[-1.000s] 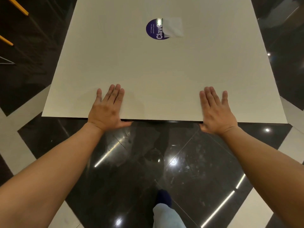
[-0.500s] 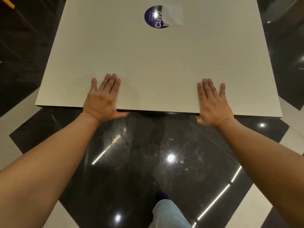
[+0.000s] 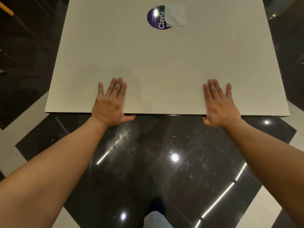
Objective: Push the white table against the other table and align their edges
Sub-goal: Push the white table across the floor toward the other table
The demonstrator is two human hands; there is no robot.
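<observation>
The white table (image 3: 164, 66) fills the upper half of the view, its near edge running across the middle. A round purple sticker (image 3: 154, 18) with a pale paper scrap (image 3: 176, 15) over its right side lies near the far end. My left hand (image 3: 109, 104) lies flat on the near edge left of centre, fingers on top and thumb hooked below the edge. My right hand (image 3: 219, 106) holds the same edge right of centre in the same way. The other table is out of view.
Glossy black floor tiles (image 3: 164, 162) with white bands (image 3: 19, 142) lie under and in front of me. My foot and trouser leg (image 3: 155, 214) show at the bottom centre. An orange bar (image 3: 6, 9) pokes in at the upper left.
The floor pattern has slid toward me while the table stays under my hands, so the table and I have moved forward. Both hands keep their places on the edge.
</observation>
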